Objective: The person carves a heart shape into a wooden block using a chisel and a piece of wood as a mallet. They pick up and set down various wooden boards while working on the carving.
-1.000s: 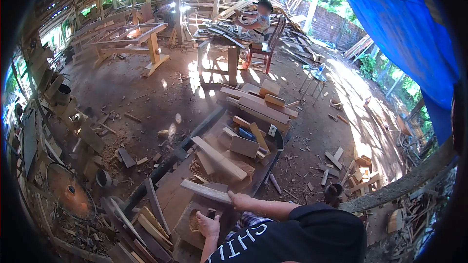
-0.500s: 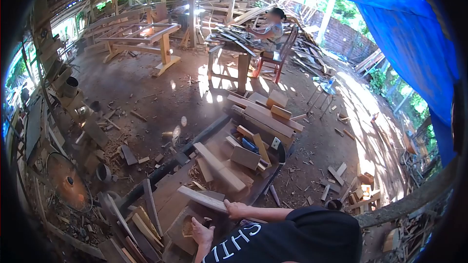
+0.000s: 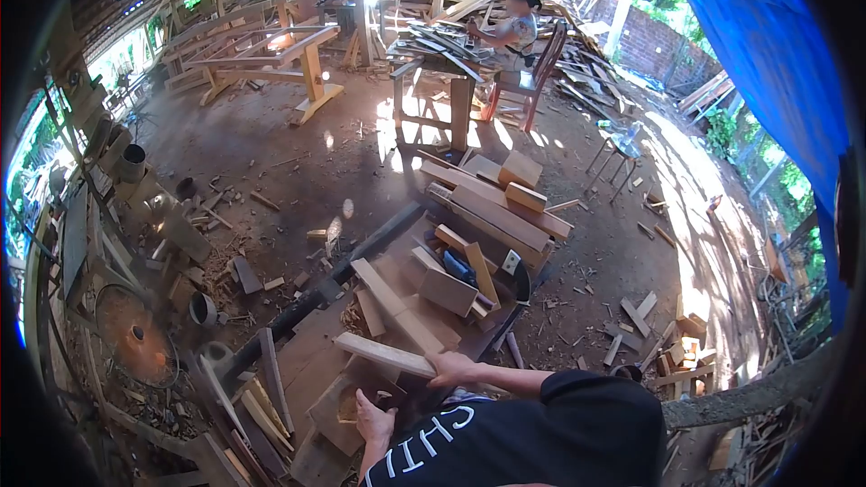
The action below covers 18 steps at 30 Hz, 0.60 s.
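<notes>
A pale wooden strip [image 3: 383, 354] lies in the grip of my right hand [image 3: 453, 368], whose fingers wrap round its right end. My left hand [image 3: 374, 415] is beside a wooden block with a hollow [image 3: 347, 408], thumb and fingers apart, nearer to me than the strip. Whether its fingertips touch the block is hard to tell. Just beyond the strip, a long board [image 3: 397, 307] rests on the dusty bench top [image 3: 311, 356]. Several blocks and a dark blue object [image 3: 458, 267] are farther along the bench.
Stacked beams [image 3: 492, 216] stand at the bench's far end. Upright boards [image 3: 271, 379] lean at the near left. A round disc [image 3: 137, 334] is at the left. Another person [image 3: 516, 32] sits by a scrap-laden table beyond. Offcuts [image 3: 639, 314] litter the floor at right.
The view has shifted, so the bench and background appear displaced. My right hand still holds the strip, which now sits slightly farther right in view. My left hand remains near the hollowed block.
</notes>
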Available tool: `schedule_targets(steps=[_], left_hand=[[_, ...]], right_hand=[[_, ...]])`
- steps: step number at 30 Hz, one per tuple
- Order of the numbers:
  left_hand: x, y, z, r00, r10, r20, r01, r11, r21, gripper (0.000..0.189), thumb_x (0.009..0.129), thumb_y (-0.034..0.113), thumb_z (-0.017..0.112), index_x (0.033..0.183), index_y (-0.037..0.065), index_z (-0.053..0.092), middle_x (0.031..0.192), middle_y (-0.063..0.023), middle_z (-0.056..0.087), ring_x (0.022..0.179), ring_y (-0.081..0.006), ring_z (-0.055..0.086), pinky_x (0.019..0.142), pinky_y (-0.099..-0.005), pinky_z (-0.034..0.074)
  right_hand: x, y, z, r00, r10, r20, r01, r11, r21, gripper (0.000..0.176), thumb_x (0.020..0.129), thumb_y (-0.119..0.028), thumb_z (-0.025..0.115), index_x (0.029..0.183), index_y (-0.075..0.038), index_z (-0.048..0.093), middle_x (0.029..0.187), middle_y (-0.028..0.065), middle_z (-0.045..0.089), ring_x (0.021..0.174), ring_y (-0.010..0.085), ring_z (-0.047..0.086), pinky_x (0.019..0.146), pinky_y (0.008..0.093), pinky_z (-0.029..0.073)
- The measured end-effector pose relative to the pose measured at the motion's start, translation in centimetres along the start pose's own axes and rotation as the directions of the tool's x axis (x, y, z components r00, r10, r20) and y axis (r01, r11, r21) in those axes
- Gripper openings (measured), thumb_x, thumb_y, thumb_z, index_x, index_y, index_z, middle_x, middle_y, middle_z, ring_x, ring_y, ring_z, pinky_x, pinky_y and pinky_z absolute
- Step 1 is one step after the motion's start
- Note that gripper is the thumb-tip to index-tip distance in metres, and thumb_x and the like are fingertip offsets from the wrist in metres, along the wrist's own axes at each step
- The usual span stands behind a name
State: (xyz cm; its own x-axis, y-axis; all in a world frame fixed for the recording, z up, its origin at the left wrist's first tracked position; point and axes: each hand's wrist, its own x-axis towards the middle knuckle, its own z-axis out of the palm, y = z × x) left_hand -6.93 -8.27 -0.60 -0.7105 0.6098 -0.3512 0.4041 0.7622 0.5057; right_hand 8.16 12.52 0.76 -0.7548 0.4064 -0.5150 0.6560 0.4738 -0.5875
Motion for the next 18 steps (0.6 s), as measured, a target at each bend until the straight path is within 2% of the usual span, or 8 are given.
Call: schedule_targets(steps=[3,6,9,18], left_hand=[[-0.1,0.2,-0.1,0.999,-0.040,0.003,0.040,0.999,0.016,0.100,0.066,0.024,0.088,0.144,0.001,0.030,0.135,-0.0250,0.050,0.122,-0.0406,0.053,0.101,-0.0467,0.045],[-0.3,-0.1,0.7,0.994,-0.084,-0.068,0.084,0.996,0.002,0.100,0.066,0.025,0.088,0.144,0.002,0.030,0.135,-0.0247,0.050,0.122,-0.0408,0.053,0.101,-0.0471,0.045],[-1.0,-0.5,1.1,0.984,-0.146,-0.100,0.141,0.988,-0.056,0.097,0.065,0.026,0.088,0.142,0.003,0.034,0.133,-0.0240,0.051,0.122,-0.0414,0.053,0.101,-0.0475,0.044],[-1.2,-0.7,0.5,0.983,-0.139,-0.123,0.147,0.987,0.063,0.086,0.064,0.021,0.086,0.137,0.005,0.045,0.123,-0.0220,0.056,0.113,-0.0402,0.058,0.095,-0.0476,0.048]], right_hand=[[-0.6,0.8,-0.6,0.998,-0.057,-0.001,0.057,0.998,-0.012,0.055,0.074,-0.040,0.075,0.114,-0.008,0.055,0.102,0.0215,0.068,0.098,0.0405,0.065,0.083,0.0497,0.050],[-0.8,0.9,-1.1,0.992,-0.120,0.031,0.122,0.990,-0.068,0.055,0.073,-0.038,0.074,0.113,-0.007,0.053,0.096,0.0193,0.068,0.096,0.0375,0.066,0.081,0.0491,0.052],[-0.5,1.5,-1.0,0.987,-0.152,0.041,0.154,0.987,-0.052,0.056,0.073,-0.037,0.074,0.115,-0.007,0.052,0.097,0.0198,0.067,0.097,0.0379,0.066,0.082,0.0490,0.051],[0.2,3.4,-2.6,0.963,-0.228,0.141,0.229,0.973,0.010,0.054,0.076,-0.036,0.076,0.115,-0.007,0.052,0.101,0.0209,0.067,0.097,0.0409,0.065,0.082,0.0501,0.050]])
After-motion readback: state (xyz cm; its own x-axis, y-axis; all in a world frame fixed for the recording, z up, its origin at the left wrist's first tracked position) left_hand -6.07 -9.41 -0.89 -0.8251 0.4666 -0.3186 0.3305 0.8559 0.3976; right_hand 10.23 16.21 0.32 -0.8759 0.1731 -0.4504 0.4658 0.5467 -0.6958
